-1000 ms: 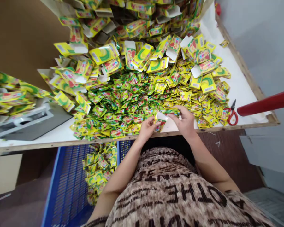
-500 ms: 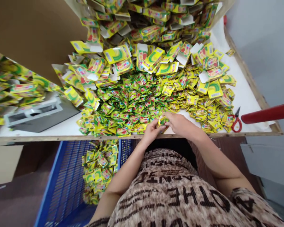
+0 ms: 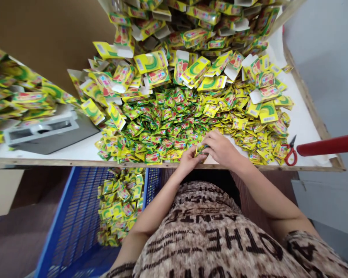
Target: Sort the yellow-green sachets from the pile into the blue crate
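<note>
**Two Hands Meet on a Small Packet at the Tabletop's Edge**

A small yellow-and-green packet [image 3: 201, 148] is sitting between a person's two bare hands, just above the front edge of a white tabletop [image 3: 304, 119]. The fingers of the left hand [image 3: 188, 160] are grasping one side, while those of the right hand [image 3: 220, 148] are gripping the other and hiding much of it. Beyond the hands, green and yellow sachets [image 3: 168, 123] are lying in a broad heap, with open-flapped cartons [image 3: 151, 61] piling up behind them. Red-handled scissors [image 3: 291, 155] are resting on the right, near the tip of a red pole [image 3: 330, 144]. A grey-and-white stand [image 3: 43, 130] is occupying the left side. Below the tabletop, a blue crate [image 3: 59, 220] is holding more yellow packages [image 3: 120, 208], beside the person's patterned brown shirt [image 3: 217, 235].
</note>
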`<state>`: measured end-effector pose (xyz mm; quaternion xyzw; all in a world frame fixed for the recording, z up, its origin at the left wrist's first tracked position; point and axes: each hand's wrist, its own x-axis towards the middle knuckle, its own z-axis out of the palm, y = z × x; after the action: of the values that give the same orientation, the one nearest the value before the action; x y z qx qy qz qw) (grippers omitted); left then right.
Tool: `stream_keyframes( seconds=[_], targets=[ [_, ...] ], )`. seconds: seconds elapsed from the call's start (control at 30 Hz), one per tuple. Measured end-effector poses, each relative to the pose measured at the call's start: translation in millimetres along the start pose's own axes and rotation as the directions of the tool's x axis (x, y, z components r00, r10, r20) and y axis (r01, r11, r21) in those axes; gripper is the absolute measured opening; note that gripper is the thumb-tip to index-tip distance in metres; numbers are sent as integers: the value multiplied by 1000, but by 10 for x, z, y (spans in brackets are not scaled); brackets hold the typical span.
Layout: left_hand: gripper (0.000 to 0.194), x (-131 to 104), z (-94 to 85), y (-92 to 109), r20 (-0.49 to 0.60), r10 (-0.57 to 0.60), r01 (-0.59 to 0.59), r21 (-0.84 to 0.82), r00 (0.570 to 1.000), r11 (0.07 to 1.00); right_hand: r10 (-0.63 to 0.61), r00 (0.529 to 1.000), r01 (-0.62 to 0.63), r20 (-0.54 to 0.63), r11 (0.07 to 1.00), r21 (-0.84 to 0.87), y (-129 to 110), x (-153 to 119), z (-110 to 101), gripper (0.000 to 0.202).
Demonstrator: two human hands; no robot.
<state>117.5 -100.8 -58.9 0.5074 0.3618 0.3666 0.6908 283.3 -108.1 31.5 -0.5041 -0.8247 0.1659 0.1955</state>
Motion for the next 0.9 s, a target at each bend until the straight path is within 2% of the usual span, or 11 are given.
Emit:
stream_keyframes(
  seconds=[0.07, 0.13, 0.27, 0.33, 0.4, 0.5, 0.63, 0.7, 0.77, 0.83, 0.9],
  targets=[
    [26, -13, -6, -4, 0, -5, 5, 21, 1000, 1000, 38, 994, -32, -101, 998, 63, 33, -42, 68, 11],
    [23, -29, -8, 14, 2, -8, 8, 45, 1000, 999, 51, 989, -35, -137, 993, 117, 61, -82, 179, 10],
    [19, -48, 3, 78, -12, 13, -12, 76, 1000, 997, 10, 999, -5, -34, 988, 156, 66, -143, 341, 14],
    [18, -43, 8, 84, -39, 20, -17, 80, 999, 997, 20, 999, -16, -27, 991, 136, 46, -173, 348, 18],
    [19, -29, 8, 65, -66, 8, -2, 84, 998, 996, 77, 994, -69, -81, 993, 95, 22, -200, 330, 24],
    [18, -12, -6, 35, -96, -12, 23, 117, 995, 993, 127, 984, -120, -121, 991, 65, -3, -228, 297, 18],
    [30, -45, -48, 93, -44, 4, 1, 107, 999, 994, 156, 977, -123, -145, 969, 215, 3, -280, 276, 14],
    [36, -83, -75, 148, -5, 12, -12, 51, 1000, 999, 304, 929, -185, -213, 876, 446, 10, -324, 309, 16],
    [38, -119, -94, 186, 10, -6, 6, -28, 1000, 1000, 516, 833, -236, -200, 657, 716, 9, -365, 383, 19],
    [39, -135, -96, 199, 60, -62, 70, -129, 996, 989, 644, 761, -235, -81, 390, 890, -1, -385, 474, 26],
    [38, -123, -77, 195, 129, -113, 140, -221, 985, 965, 642, 765, -230, 45, 207, 951, -11, -373, 551, 30]
  ],
)
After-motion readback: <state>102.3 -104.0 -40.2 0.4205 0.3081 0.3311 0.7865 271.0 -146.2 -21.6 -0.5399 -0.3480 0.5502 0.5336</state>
